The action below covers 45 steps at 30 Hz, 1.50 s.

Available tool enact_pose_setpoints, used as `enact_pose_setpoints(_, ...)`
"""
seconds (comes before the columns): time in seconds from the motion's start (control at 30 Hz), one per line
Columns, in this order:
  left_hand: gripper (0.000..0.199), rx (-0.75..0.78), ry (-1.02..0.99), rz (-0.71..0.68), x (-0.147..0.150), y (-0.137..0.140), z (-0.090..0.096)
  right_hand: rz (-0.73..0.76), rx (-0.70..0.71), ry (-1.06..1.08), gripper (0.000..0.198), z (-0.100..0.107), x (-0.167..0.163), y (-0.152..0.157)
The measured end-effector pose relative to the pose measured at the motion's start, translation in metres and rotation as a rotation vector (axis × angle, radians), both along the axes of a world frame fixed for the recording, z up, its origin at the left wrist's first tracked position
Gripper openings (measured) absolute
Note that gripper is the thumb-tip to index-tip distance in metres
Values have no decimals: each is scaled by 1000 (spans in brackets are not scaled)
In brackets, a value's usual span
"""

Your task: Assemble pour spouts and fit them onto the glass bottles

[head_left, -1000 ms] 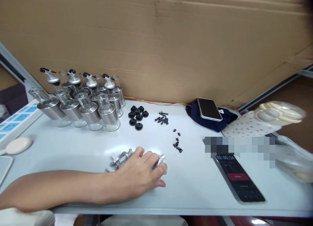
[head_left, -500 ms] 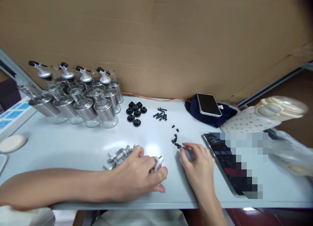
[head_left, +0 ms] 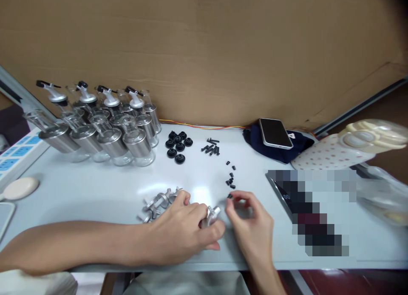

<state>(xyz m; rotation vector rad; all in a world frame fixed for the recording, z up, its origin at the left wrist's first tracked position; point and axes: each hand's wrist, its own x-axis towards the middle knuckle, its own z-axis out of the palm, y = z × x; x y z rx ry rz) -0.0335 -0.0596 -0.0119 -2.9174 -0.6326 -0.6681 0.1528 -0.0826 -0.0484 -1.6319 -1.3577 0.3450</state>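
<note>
My left hand (head_left: 191, 231) is closed around a silver pourer spout (head_left: 212, 214), whose tip sticks out between thumb and fingers. Behind that hand lies a heap of similar silver spouts (head_left: 162, 199). My right hand (head_left: 253, 222) pinches a small black plug (head_left: 230, 196) between thumb and forefinger, a short way right of the held spout. Several more small black plugs (head_left: 231, 181) lie just beyond my right fingertips. Farther back are black ribbed stoppers (head_left: 180, 146) and a cluster of thin black pieces (head_left: 211, 148).
Glass bottles with steel sleeves (head_left: 138, 144) stand at the back left, some wearing pourers. A phone (head_left: 276, 133) rests on dark blue cloth (head_left: 296, 148). A dotted tumbler (head_left: 318, 154) and another phone (head_left: 283, 197) are on the right. A power strip (head_left: 19, 154) lies left.
My right hand has picked up a small black plug and drawn it toward the left hand. The left hand, with its spout, has shifted slightly right.
</note>
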Motion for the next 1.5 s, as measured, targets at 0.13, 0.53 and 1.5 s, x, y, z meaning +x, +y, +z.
enact_pose_setpoints(0.13, 22, 6, -42, 12, 0, 0, 0, 142, 54, 357, 5, 4, -30, -9)
enact_pose_setpoints(0.53, 31, -40, -16, -4, 0, -6, -14, 224, 181, 590, 12, 14, -26, -11)
enact_pose_setpoints(1.5, 25, -127, -78, -12, -2, -3, -6, 629, 206, 583, 54, -6, -30, -20)
